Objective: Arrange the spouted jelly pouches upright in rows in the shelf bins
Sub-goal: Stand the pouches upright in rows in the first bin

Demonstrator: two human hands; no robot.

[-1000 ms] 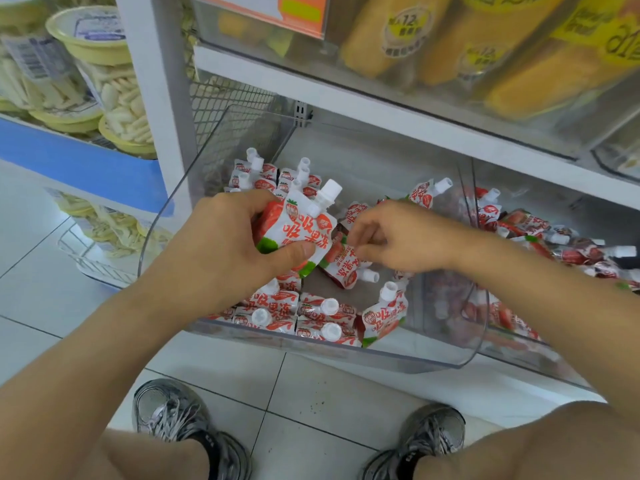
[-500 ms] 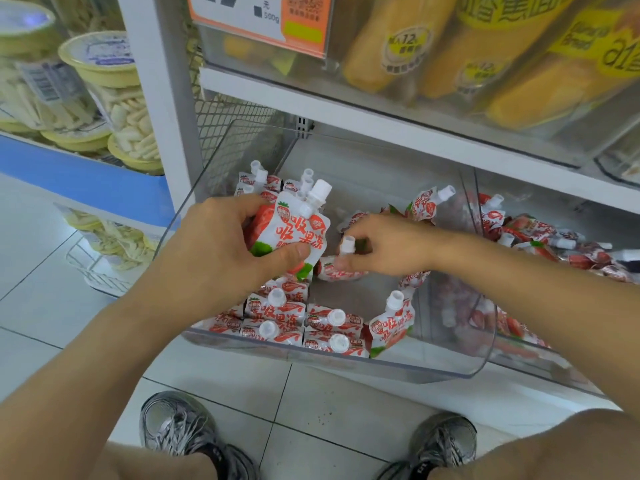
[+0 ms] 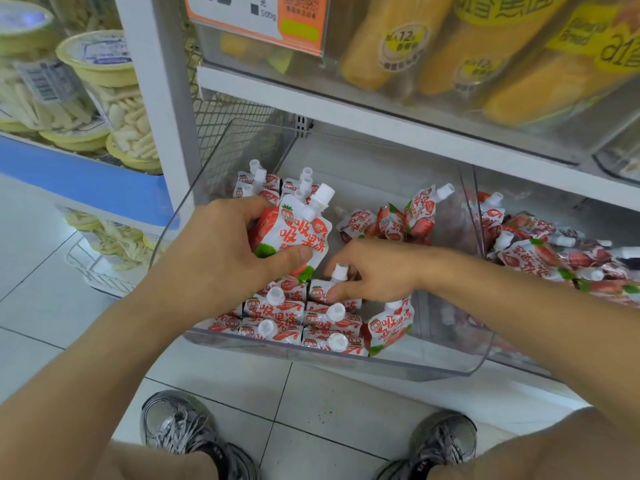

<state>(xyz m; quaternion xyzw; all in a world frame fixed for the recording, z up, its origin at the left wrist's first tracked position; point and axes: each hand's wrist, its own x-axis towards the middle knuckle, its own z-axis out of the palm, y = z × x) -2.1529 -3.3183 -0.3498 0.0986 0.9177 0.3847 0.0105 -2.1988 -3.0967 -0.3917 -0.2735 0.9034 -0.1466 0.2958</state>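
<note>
A white shop shelf runs above both hands, and under it a clear plastic bin juts forward over a pale tiled floor. Beyond the right forearm a second clear bin holds a loose heap of pouches lying at all angles. On the shelf above, yellow bread packs sit behind a price tag. Well to the left of the left hand stand tubs of pale snack sticks. Two grey trainers show on the floor below the arms.

The left hand is raised over the near bin, its fingers curled behind and its thumb pressed across the front of a small bunch of held pouches, spouts pointing up and away. The right hand reaches in just beside it, lower down, fingertips pinching a single pouch that stands with its white cap upward, touching the rows.

Below both hands, upright rows of pouches fill the bin's front left part. One leaning pouch stands under the right wrist. Behind the left hand more upright ones stand at the back, and beyond the right hand a few tumbled pouches lie loose.
</note>
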